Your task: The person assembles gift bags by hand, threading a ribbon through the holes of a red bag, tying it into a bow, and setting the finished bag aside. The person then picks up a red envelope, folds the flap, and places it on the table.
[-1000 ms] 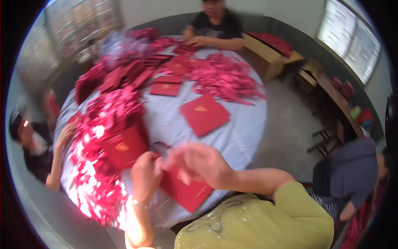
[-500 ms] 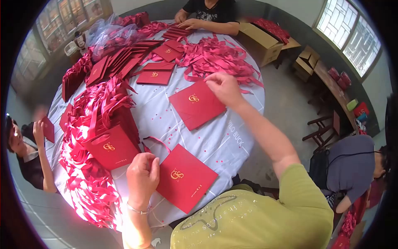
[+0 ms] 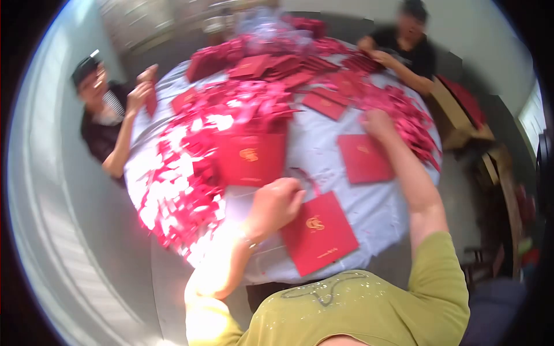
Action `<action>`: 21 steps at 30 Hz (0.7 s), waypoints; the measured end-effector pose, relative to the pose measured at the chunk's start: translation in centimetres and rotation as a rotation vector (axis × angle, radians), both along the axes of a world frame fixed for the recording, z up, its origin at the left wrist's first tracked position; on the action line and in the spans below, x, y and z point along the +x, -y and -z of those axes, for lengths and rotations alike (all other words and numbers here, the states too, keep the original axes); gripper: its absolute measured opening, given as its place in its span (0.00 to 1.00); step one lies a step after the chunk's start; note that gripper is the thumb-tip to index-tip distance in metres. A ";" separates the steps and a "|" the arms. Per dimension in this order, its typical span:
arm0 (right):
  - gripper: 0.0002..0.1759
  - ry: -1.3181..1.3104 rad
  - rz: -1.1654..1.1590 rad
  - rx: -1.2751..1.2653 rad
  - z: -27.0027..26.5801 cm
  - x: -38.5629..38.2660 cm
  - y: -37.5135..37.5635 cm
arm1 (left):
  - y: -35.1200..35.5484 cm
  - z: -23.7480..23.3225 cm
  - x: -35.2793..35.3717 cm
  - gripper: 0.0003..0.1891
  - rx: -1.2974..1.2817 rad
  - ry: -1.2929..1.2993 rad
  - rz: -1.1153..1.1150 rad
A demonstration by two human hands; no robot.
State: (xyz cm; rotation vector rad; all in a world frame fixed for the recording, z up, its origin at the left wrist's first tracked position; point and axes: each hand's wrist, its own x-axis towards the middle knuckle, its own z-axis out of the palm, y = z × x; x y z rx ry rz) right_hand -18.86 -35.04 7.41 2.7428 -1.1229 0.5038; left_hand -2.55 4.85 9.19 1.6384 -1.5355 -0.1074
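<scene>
In front of me on the table lies a flat red gift bag (image 3: 326, 236) with a gold emblem and a ribbon loop at its top edge. My left hand (image 3: 272, 209) is by its upper left side, fingers curled in; whatever they pinch is hidden. Farther right is a second red gift bag (image 3: 365, 161), flat. Just past its upper edge is my right hand (image 3: 378, 124), at the rim of a pink-red ribbon pile (image 3: 404, 112). Its fingers are smeared by motion. To the left stands a stack of red bags (image 3: 252, 160) with ribbons heaped over it.
A round table has a pale cloth (image 3: 378, 210). More red bags (image 3: 254, 66) and clear plastic (image 3: 271, 32) lie at the back. One person (image 3: 107, 115) sits at the left, holding a red piece; another (image 3: 407, 49) works at the far right. A cardboard box (image 3: 453, 112) stands beyond.
The view has swung left, so the table appears farther right and blurred. My right hand has moved from the second bag's corner towards the ribbon pile. My left hand stays by the near bag.
</scene>
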 end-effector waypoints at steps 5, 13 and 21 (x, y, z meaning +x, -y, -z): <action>0.14 0.617 -0.131 0.256 -0.7 1.3 1.0 | 0.3 0.5 0.4 0.06 -0.015 -0.056 0.023; 0.08 0.711 -0.497 0.847 -7.2 1.1 -22.4 | 0.9 0.1 0.3 0.20 0.317 -0.873 0.328; 0.05 0.375 -0.564 1.036 -5.4 -3.0 -29.3 | 0.4 -0.8 1.5 0.16 0.086 -1.202 0.354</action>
